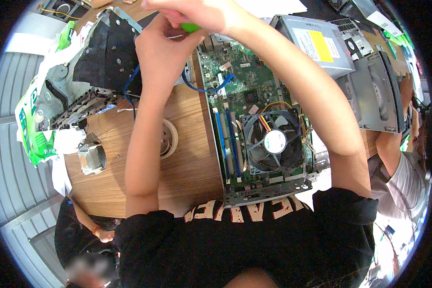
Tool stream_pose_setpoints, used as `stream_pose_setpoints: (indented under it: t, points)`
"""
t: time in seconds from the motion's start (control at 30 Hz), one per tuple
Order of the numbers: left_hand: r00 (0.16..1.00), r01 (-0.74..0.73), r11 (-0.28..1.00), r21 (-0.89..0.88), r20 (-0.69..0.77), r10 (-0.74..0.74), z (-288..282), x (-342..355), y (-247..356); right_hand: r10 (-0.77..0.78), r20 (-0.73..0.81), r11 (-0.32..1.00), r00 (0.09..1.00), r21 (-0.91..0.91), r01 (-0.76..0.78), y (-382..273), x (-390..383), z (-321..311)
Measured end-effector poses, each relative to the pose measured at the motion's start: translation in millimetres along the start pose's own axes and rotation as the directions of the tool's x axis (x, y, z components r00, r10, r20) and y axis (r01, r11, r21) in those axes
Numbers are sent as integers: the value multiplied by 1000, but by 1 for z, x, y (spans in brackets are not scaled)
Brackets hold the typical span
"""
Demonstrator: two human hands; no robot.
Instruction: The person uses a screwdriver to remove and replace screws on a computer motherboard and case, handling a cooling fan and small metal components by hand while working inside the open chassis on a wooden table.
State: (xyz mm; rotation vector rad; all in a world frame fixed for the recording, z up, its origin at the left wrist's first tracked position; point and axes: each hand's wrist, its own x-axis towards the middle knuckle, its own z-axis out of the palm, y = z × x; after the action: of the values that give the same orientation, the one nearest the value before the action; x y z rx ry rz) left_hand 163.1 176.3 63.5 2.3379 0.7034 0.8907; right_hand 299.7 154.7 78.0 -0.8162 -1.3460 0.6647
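Note:
My two hands are close together at the far edge of the table. The fingers of my left hand point(164, 45) are closed in a pinch, and what lies between them is hidden. My right hand point(201, 17) is curled just above it, closed by a bright green object point(190, 27) that is mostly covered, so its kind does not show. Near my left wrist a blue cable point(201, 89) loops onto a green motherboard point(235, 57). On the board's near part sits a black cooling fan point(274, 141) with coloured wires. Beneath my right forearm the board continues.
A grey power supply point(312, 43) and a drive point(377, 93) lie to the right. At left are a black metal panel point(108, 57), a green-and-white bag point(41, 139) and a heatsink point(91, 159). A tape roll point(174, 139) lies beside my left forearm. Other people sit at both sides.

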Motion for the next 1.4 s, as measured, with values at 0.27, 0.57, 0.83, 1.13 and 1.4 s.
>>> stream_pose_setpoints:
  t: [0.27, 0.57, 0.83, 1.13, 1.4]
  points:
    - [953, 127, 954, -271, 299, -42, -17, 12, -36, 208, 259, 958, 943, 141, -250, 3, 25, -2]
    - [992, -84, 993, -78, 93, 91, -6, 4, -23, -134, -455, 928, 880, -368, -49, -9, -12, 25]
    - [999, -29, 999, 13, 26, 29, -3, 5, -35, -181, -380, 978, 907, -164, 126, -5, -6, 27]
    - [999, -22, 952, -306, 26, 32, 11, 7, -28, -100, -356, 995, 929, -60, 85, -5, -2, 14]
    - [999, -24, 966, -257, 15, 29, 7, -2, -22, -233, -271, 972, 934, -99, 214, 2, -9, 14]
